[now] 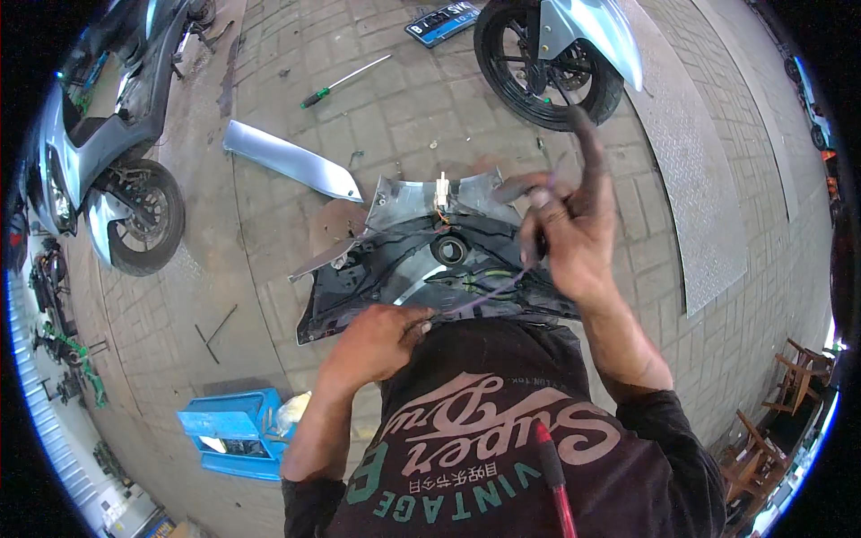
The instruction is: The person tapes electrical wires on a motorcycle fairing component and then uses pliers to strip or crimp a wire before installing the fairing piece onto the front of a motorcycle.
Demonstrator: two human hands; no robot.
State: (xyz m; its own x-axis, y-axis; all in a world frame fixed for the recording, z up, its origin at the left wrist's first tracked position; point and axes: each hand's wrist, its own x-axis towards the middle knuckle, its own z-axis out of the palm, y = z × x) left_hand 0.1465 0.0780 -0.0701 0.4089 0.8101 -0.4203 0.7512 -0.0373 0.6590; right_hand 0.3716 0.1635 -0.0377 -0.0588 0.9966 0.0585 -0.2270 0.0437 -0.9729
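A silver and black scooter front panel lies face down against my lap, its wiring and a round black socket showing. My left hand grips the panel's near edge, pinching the end of a thin wire. My right hand is raised over the panel's right side, index finger pointing up. It is closed on the other end of that wire, pulling it taut. A red-handled tool hangs against my dark printed shirt.
A loose silver body panel and a green-handled screwdriver lie on the brick paving ahead. One scooter's front wheel stands ahead, another scooter to the left. A blue toolbox sits by my left elbow, wooden chairs at right.
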